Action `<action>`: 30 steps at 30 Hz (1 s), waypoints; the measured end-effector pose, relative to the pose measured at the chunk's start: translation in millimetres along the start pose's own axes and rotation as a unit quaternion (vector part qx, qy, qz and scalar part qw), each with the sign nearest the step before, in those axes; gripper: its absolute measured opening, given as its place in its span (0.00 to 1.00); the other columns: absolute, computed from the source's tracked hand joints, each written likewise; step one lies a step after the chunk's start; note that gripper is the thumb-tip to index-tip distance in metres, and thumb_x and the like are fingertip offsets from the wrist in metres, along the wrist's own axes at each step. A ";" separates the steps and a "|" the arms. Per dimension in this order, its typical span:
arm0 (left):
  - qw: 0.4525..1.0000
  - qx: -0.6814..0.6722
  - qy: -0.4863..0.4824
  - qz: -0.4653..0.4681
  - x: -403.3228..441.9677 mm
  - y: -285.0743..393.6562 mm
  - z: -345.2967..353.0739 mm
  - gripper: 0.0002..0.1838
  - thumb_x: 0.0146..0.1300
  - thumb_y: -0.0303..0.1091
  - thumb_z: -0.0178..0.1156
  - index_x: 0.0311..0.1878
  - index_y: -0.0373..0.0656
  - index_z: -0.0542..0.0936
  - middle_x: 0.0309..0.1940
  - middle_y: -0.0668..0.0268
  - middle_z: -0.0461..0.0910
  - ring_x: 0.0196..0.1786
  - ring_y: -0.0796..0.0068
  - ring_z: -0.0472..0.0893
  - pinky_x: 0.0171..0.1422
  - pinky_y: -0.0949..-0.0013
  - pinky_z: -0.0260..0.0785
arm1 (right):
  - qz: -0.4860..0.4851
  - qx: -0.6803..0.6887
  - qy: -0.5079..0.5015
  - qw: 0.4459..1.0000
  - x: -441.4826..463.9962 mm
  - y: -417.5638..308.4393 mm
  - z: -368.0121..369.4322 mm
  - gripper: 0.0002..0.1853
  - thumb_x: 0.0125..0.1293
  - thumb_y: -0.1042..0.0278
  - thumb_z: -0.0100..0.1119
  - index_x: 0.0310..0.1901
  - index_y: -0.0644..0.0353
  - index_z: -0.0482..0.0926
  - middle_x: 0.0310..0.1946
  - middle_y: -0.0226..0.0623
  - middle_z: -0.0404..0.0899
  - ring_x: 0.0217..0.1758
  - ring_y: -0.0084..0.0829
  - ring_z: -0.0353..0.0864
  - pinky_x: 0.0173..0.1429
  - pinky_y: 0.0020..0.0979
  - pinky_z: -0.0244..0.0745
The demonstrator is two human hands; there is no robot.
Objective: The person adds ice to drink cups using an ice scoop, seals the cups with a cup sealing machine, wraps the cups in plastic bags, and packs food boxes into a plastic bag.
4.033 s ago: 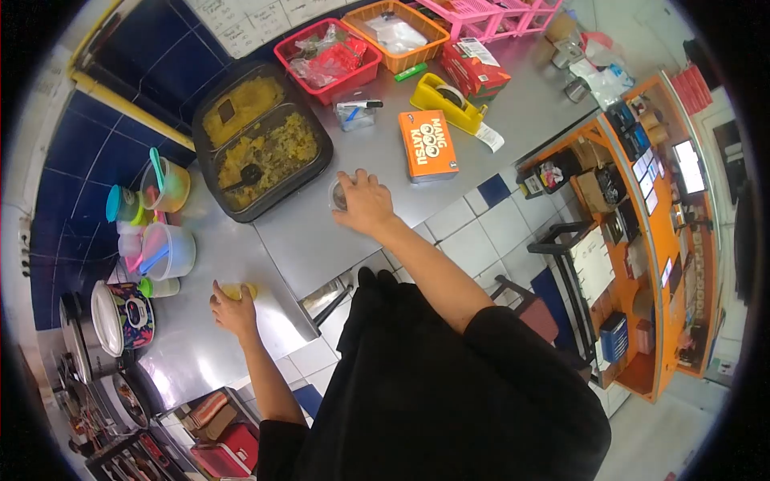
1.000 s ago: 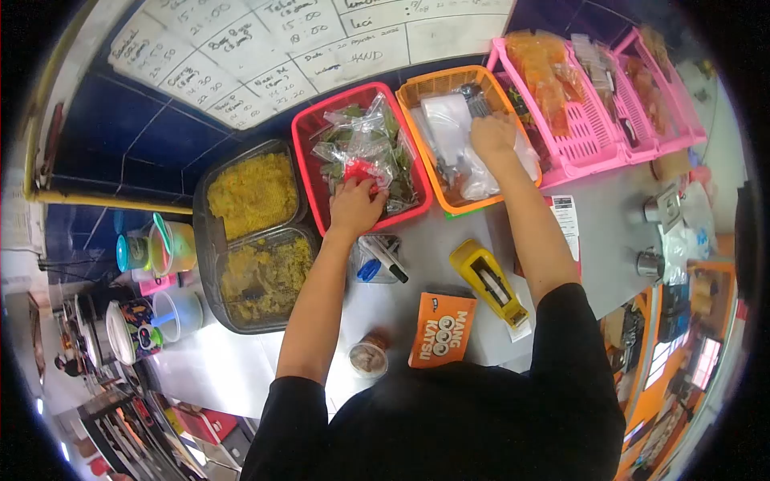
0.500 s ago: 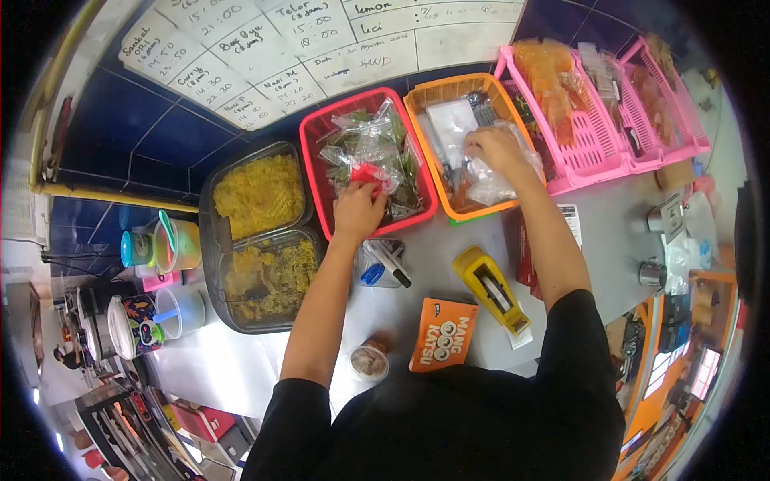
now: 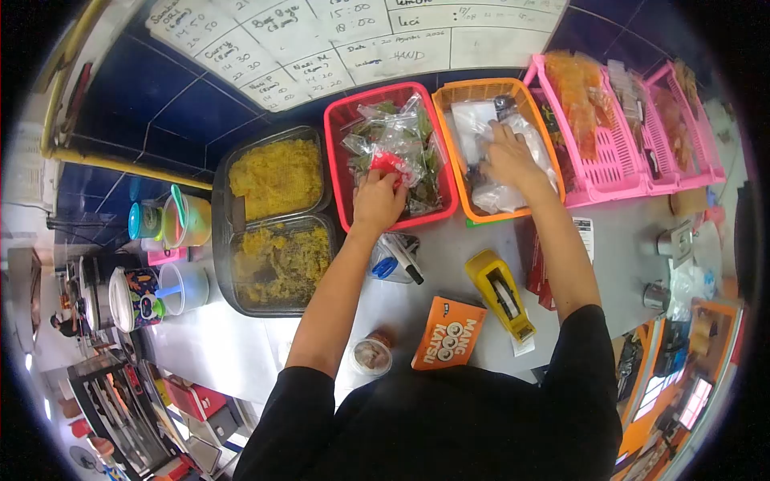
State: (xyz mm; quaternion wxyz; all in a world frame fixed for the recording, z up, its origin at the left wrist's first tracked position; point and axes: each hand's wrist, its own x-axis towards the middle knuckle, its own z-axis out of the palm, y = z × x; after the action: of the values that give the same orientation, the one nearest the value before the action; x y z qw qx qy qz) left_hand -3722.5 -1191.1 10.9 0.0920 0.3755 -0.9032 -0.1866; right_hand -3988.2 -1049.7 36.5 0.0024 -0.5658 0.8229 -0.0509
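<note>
My left hand [image 4: 379, 200] is at the near edge of a red basket [image 4: 451, 180], its fingers closed on a small red plastic packet [image 4: 388, 163]. Clear plastic bags with green leaves [image 4: 395, 120] fill this basket around the packet. Over in the orange basket [image 4: 559, 180], my right hand [image 4: 513, 163] rests with fingers stretched and slightly apart on clear plastic bags [image 4: 493, 196]. A white packet [image 4: 473, 122] lies beside its fingertips. The tips themselves are partly hidden among the plastic.
A black tray [image 4: 227, 264] of yellow food stands left of the baskets. Pink baskets [image 4: 609, 172] with packets are at the right. Nearer me are a yellow tape dispenser [image 4: 499, 295], an orange box [image 4: 449, 333], a cup [image 4: 372, 354] and a marker pen [image 4: 403, 255].
The view has shifted, so the baskets appear farther right. My right hand's fingers have spread and moved over the bags; my left hand stays at the red packet.
</note>
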 end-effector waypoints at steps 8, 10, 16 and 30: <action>0.983 0.040 0.171 0.045 -7.8 12.8 -12.2 0.16 0.63 0.44 0.66 0.49 0.46 0.85 0.64 0.50 0.73 0.65 0.46 0.72 0.67 0.46 0.65 | -0.033 -0.066 0.127 0.989 8.3 -5.3 -11.2 0.10 0.59 0.60 0.66 0.42 0.48 0.90 0.69 0.37 0.72 0.74 0.43 0.64 0.75 0.56 0.56; 0.977 0.047 0.198 0.058 -7.0 12.8 -11.3 0.16 0.63 0.44 0.66 0.49 0.46 0.85 0.63 0.50 0.73 0.66 0.44 0.70 0.69 0.44 0.63 | -0.021 -0.007 0.142 0.990 6.1 -5.3 -16.5 0.08 0.58 0.60 0.66 0.36 0.49 0.90 0.69 0.36 0.72 0.75 0.45 0.64 0.74 0.58 0.56; 0.973 0.029 0.219 0.058 -7.7 12.7 -11.6 0.16 0.62 0.43 0.67 0.49 0.45 0.84 0.63 0.47 0.72 0.68 0.43 0.68 0.70 0.43 0.61 | 0.035 0.061 0.121 0.990 11.3 -1.2 -19.1 0.07 0.60 0.60 0.67 0.37 0.45 0.91 0.66 0.37 0.74 0.75 0.46 0.63 0.78 0.69 0.44; 0.928 0.011 0.358 0.101 -34.2 40.7 -52.7 0.28 0.59 0.40 0.68 0.64 0.50 0.77 0.69 0.50 0.66 0.72 0.47 0.64 0.76 0.38 0.51 | -0.022 0.091 0.336 0.937 15.0 -2.3 -165.7 0.11 0.64 0.59 0.63 0.38 0.57 0.88 0.45 0.40 0.87 0.57 0.42 0.81 0.68 0.49 0.68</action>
State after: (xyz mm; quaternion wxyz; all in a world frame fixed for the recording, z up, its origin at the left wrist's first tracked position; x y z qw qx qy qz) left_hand -3708.6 -1154.4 74.6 0.4234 0.3253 -0.8453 -0.0199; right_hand -4001.6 -1051.0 202.3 -0.2239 -0.5312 0.7549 -0.3128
